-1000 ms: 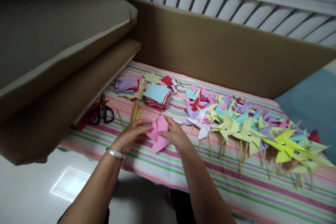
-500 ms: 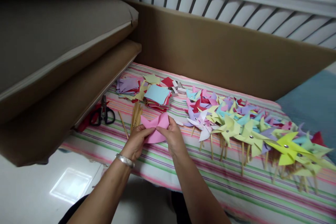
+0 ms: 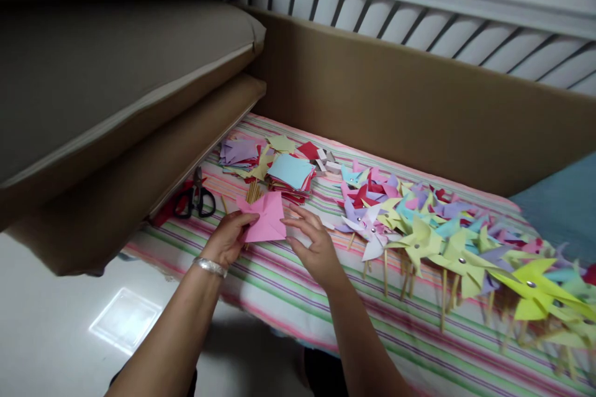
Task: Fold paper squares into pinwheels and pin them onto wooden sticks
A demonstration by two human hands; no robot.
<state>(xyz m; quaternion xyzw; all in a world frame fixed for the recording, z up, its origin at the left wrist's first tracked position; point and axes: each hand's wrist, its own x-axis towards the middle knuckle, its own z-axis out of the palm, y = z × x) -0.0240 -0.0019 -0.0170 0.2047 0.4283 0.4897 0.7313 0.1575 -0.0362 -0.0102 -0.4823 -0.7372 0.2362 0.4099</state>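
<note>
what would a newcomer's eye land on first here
Probably the crowd of colourful paper pinwheels on sticks, filling the right side of the striped cloth, with a vivid yellow one near the front. Next comes the bright pink paper at the centre, held in the left hand, the right hand half open at its right edge. Bulky brown cushions loom at upper left.

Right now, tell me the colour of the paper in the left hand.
Pink: the paper held in the left hand, seen best in the head view.
</note>
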